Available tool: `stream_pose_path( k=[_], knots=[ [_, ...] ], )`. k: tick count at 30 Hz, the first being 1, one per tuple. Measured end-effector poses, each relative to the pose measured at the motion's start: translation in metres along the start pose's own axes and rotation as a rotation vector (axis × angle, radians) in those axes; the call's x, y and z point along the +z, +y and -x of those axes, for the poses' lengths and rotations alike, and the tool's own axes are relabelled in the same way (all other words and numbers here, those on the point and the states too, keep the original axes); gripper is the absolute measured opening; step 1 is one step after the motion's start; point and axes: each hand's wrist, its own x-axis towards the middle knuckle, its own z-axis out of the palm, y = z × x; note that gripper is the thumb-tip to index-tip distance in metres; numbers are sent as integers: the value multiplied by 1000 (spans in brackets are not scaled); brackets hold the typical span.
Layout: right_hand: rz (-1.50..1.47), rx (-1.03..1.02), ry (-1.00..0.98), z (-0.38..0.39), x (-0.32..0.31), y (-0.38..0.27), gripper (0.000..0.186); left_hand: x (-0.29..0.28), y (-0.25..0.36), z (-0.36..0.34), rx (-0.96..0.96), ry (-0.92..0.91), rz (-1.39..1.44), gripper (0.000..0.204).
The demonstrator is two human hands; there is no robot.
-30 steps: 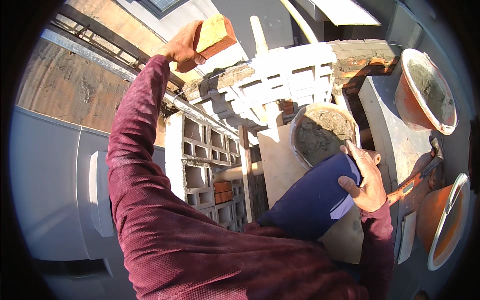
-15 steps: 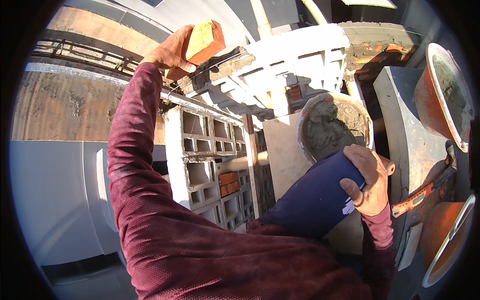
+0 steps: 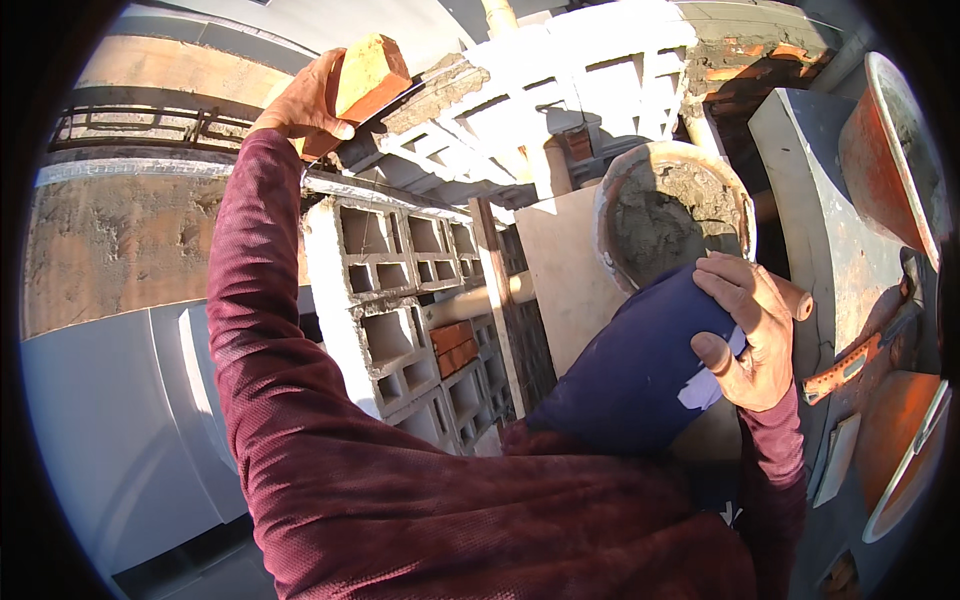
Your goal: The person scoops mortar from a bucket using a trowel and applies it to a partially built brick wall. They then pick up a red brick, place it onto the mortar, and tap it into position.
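Observation:
My left hand (image 3: 300,100) is stretched out to the far left, its fingers and thumb closed round an orange brick (image 3: 372,75). The brick is at the end of a mortar-topped strip of wall (image 3: 440,90), close to a thin string line; whether it touches the mortar below cannot be made out. My right hand (image 3: 750,335) lies on my bent knee (image 3: 640,370) in dark blue trousers, fingers stretched and thumb apart, with nothing in it. Just beyond the knee stands a round bucket (image 3: 603,225) holding wet grey mortar (image 3: 665,215).
Hollow vent blocks (image 3: 385,275) are stacked below the left arm, beside a wooden post (image 3: 497,300). To the right are two orange tubs (image 3: 868,165) (image 3: 890,430) and an orange-handled tool (image 3: 840,375). A steel reinforcement cage (image 3: 140,128) runs along the left.
The brick in my left hand has shifted left and lower against the wall, closer to the mortar. The whole view has tilted slightly. My right hand stays on the knee.

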Motion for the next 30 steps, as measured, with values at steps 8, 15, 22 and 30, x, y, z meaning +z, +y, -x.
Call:
stream_pose_path(
  k=[8, 15, 22, 30],
  knots=[
    [-6, -50, -14, -13, 12, -5, 50, 13, 0, 8, -6, 14, -102, 132],
    [18, -20, -25, -21, 18, -9, 51, 23, -10, 1, 46, -30, -85, 132],
    [-6, -40, -31, -33, 30, -12, 49, 28, -21, 3, 59, -66, -102, 132],
    [1, -86, -51, -40, 37, -14, 49, 37, -36, -6, 87, -71, -119, 132]
  ],
)
